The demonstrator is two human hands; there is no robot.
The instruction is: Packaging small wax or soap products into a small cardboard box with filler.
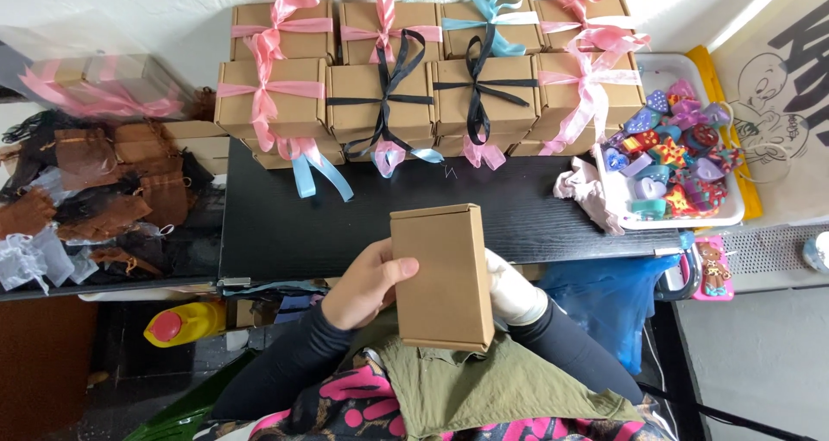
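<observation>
Brown kraft cardboard box [442, 274], plain and closed, is held upright above the person's lap, at the near edge of the black surface [285, 225]. Left hand [367, 283] grasps its left side, thumb across the front face. Right hand [511, 296] is mostly hidden behind the box; it appears to support the right side, but its grip cannot be confirmed. No ribbon is on this box.

At the far side of the surface stand stacked ribbon-tied boxes [380, 91] in 2 visible rows, bound in pink, black or light blue. A white tray of coloured trinkets [669, 160] sits at right, and a crumpled pink cloth [583, 186] lies touching it. Dark organza pouches [95, 199] lie at left.

Judgement: the step in hand is handling an assembled, untied box. The next move calls for a steady 2-handed hold, keeping the lid flap shut.
</observation>
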